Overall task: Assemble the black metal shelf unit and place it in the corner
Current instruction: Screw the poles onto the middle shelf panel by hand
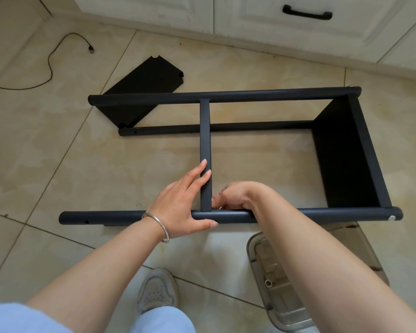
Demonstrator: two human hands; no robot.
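We've got the frame (226,96) lying on its side on the tile floor (58,152), one shelf (346,152) already fixed at the right end. Now we're on the middle shelf (205,140): left hand (185,203) lies flat along its edge with the thumb under the near pole (120,216), steadying it. Right hand (233,197) is curled down at the joint, probably turning a screw (can't actually see what it's pinching, too hidden). Next move looks like tightening that corner, then fitting the spare panel (142,92) lying beyond the frame. Corner placement comes way later.
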